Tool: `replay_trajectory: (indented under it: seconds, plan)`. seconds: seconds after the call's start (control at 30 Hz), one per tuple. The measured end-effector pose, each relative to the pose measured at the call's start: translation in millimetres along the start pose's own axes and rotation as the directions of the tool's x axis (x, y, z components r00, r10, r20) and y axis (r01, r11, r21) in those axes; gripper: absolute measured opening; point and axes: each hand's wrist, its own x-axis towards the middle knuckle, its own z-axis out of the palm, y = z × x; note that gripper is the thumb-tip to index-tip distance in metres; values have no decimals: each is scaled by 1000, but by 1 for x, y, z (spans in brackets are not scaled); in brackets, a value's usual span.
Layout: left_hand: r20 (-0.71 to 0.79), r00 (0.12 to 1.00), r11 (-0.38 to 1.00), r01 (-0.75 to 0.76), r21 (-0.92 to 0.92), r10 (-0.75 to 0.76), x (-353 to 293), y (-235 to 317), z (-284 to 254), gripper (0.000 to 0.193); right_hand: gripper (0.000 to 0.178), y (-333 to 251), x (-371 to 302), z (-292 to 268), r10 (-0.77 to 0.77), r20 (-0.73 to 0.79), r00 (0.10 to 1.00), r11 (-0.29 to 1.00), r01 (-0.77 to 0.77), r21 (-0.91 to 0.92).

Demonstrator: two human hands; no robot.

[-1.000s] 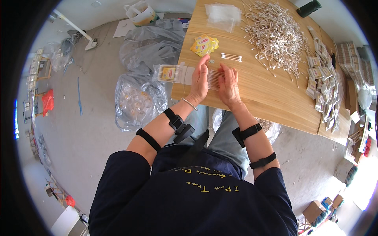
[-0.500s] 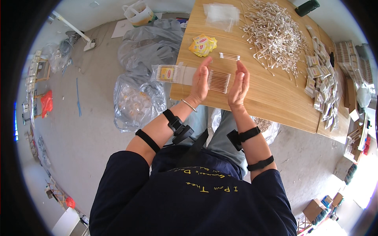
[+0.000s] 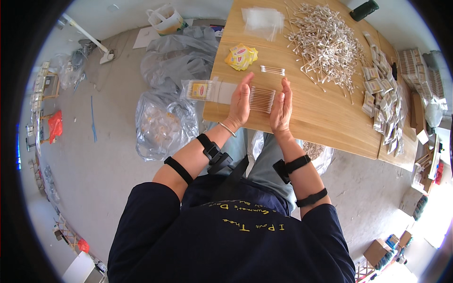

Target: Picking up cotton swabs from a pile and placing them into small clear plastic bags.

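Note:
A row of cotton swabs [image 3: 262,99] lies side by side near the table's front edge. My left hand [image 3: 239,104] stands on edge at the row's left end, fingers straight. At the other end my right hand [image 3: 281,109] is held the same way, palm facing inward, its fingers stretched out close to the swab tips. Whether either palm touches the tips, I cannot tell. Just beyond the hands is a smaller bundle of swabs [image 3: 272,70]. To the left lies a clear packet of swabs [image 3: 199,89] with a yellow card in it, beside a white strip [image 3: 226,93].
Yellow cards [image 3: 242,56] and clear bags [image 3: 263,22] lie farther back on the wooden table [image 3: 325,120]. A large heap of loose swabs [image 3: 325,42] spreads at the back right, with filled packets [image 3: 384,101] beyond it. Grey plastic sheeting [image 3: 179,56] covers floor left of the table.
My right hand has moved slightly left, nearer the row of swabs. The left hand stays almost in place. The whole view has shifted a little.

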Motion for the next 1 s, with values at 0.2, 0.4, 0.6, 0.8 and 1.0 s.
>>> replay_trajectory:
  seconds: [0.2,0.4,0.6,0.8,1.0]
  plan:
    - [-38,999,998,-27,61,29,-1,6,1,75,83,0,-13,-17,-41,366,930,712,284,-642]
    - [-55,998,993,-2,116,8,0,5,8,76,91,-7,-17,-8,8,527,850,484,458,-746]
    - [-62,998,1000,24,-14,-25,4,8,-7,67,96,-10,-19,-1,13,523,852,503,446,-740]
    - [283,950,746,-281,605,128,-25,29,-38,41,107,-10,-17,-3,26,520,854,495,441,-749]
    - [525,851,388,-477,788,-20,-56,44,-31,54,108,-4,-19,-3,33,525,850,443,459,-770]
